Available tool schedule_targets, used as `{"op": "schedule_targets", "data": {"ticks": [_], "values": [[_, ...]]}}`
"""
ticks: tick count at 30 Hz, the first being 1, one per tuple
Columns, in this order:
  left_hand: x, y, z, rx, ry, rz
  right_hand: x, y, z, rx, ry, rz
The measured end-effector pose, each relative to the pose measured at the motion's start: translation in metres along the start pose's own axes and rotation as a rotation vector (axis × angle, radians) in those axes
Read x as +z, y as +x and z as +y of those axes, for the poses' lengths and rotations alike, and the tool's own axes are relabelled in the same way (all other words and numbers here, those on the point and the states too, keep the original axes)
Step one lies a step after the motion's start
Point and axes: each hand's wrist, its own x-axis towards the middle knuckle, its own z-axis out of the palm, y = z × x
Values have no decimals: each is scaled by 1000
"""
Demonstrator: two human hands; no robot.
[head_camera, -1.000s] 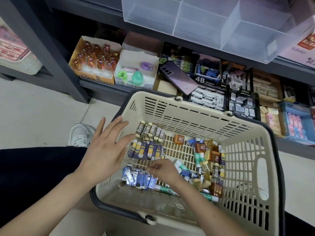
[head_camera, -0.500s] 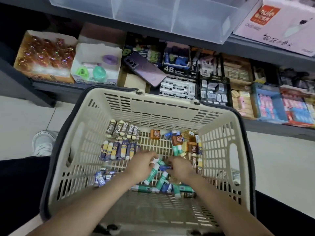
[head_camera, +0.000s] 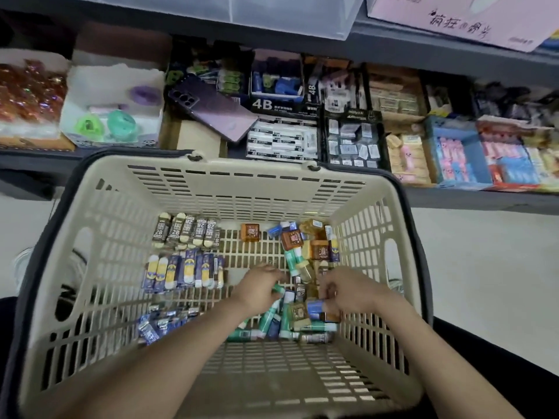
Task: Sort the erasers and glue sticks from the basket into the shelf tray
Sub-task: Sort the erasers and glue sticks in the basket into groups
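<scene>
Over the right half of the basket floor, the fingers of the left hand (head_camera: 259, 288) curl down round a green plastic glue stick (head_camera: 277, 289); those of the right hand (head_camera: 348, 294) are bent and pinch a small blue-wrapped eraser (head_camera: 315, 309); both hands lie in a loose heap (head_camera: 298, 297) of at least six green glue sticks, lying at mixed angles, most with the long axis near-to-far. Beyond the heap are three orange-brown cube packets (head_camera: 292, 238), others part hidden. To the left, three rows of erasers lie side by side, each long axis running away from the person: a far row of five or six grey 2B erasers (head_camera: 185, 230); a middle row of about seven blue-and-yellow erasers (head_camera: 184, 271); a near row of blue foil erasers (head_camera: 163, 325), too blurred to count. All rest in a cream slotted plastic basket (head_camera: 257, 166) with dark handles, on a pale floor (head_camera: 484, 267); behind it a grey metal shelf (head_camera: 453, 201) carries stationery boxes and one purple phone (head_camera: 211, 108); above, at the top edge, the clear plastic shelf tray (head_camera: 287, 13).
</scene>
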Motion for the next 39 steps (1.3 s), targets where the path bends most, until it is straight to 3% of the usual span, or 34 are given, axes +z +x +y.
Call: {"op": "schedule_targets", "data": {"ticks": [3, 10, 13, 19, 26, 31, 39], "values": [[5, 11, 6, 0, 143, -87, -5, 1, -3, -16, 132, 67], [-2, 12, 7, 1, 196, -294, -4, 6, 1, 70, 214, 179], [-1, 12, 16, 46, 252, -299, -6, 8, 0, 79, 308, 196], [-7, 11, 25, 75, 147, -317, -5, 8, 0, 78, 325, 206], [-22, 6, 18, 184, 444, -468, -5, 9, -1, 90, 369, 224], [-34, 10, 12, 72, 326, -493, -3, 10, 2, 97, 378, 226], [-28, -2, -4, -54, 143, -386, -2, 12, 0, 97, 396, 224]]}}
